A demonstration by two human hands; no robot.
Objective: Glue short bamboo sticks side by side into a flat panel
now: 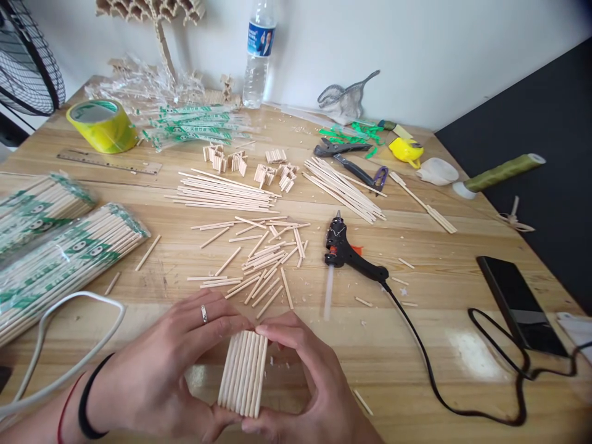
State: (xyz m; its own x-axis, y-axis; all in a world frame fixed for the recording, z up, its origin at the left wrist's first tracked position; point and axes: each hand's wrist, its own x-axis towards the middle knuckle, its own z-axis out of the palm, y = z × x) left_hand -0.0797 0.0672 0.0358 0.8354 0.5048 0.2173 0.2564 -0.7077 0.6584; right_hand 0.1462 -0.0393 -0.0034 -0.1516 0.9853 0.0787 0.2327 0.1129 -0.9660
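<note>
Between my two hands is a small panel of short wooden sticks [243,373], set side by side in one row. My left hand [171,364] grips its left side, the thumb at the bottom edge and the fingers at the top. On the right, my right hand [309,382] pinches the same panel, index finger at the top corner and thumb below. Just beyond the hands lies a loose scatter of short cut sticks [266,256]. A black glue gun [351,250] rests on its side to the right, a clear glue stick poking from its rear.
Bagged chopsticks [83,246] and a white cable [115,302] lie left. Long sticks [226,191], small stick pieces [238,161], pliers [345,148], yellow tape [104,126] and a water bottle [256,74] stand farther back. A phone [520,302] and black cord [430,370] lie right.
</note>
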